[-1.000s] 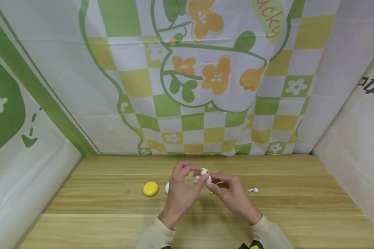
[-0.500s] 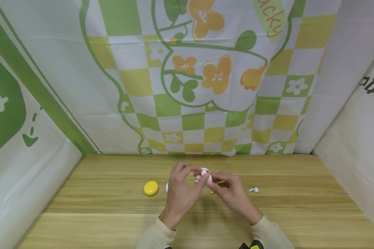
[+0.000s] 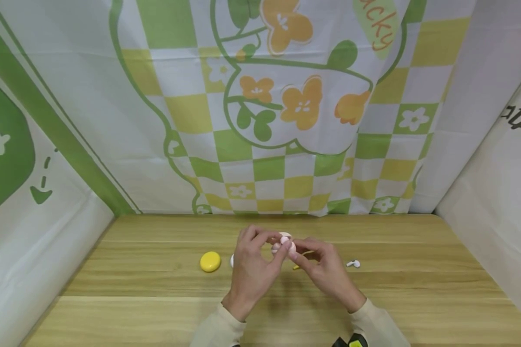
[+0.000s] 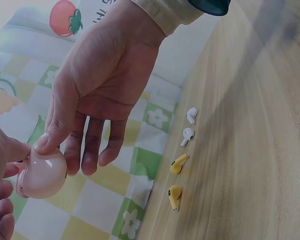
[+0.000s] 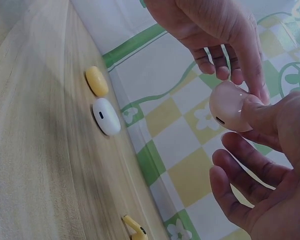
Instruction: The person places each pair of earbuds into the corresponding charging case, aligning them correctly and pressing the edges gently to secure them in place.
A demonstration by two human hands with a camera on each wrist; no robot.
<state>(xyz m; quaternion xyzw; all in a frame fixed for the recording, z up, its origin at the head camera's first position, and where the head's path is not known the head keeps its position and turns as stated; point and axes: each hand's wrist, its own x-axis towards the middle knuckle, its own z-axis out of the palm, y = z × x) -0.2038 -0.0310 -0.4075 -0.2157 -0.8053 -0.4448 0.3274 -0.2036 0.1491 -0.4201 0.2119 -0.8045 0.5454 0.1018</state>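
Rounded pink case point(image 5: 227, 106) between left hand point(image 5: 222, 30) and right hand point(image 5: 282, 195)

Place: a small booth walled with printed cloth, set about a table point(image 3: 113, 313); home, shop or office beyond it, I cannot tell from here. Table: one, pale wood-grain top, rounded far corners. Back cloth point(image 3: 269, 171): one, hanging at the table's far edge, creased; green, yellow and white checks, orange flowers, a word partly cut off, "ucky" legible. Left cloth point(image 3: 78, 202): one, white, green band, green arrow. Right cloth point(image 3: 495, 202): one, white, dark lettering. Also among the prints: one red fruit point(image 4: 65, 18), lettering beside it.
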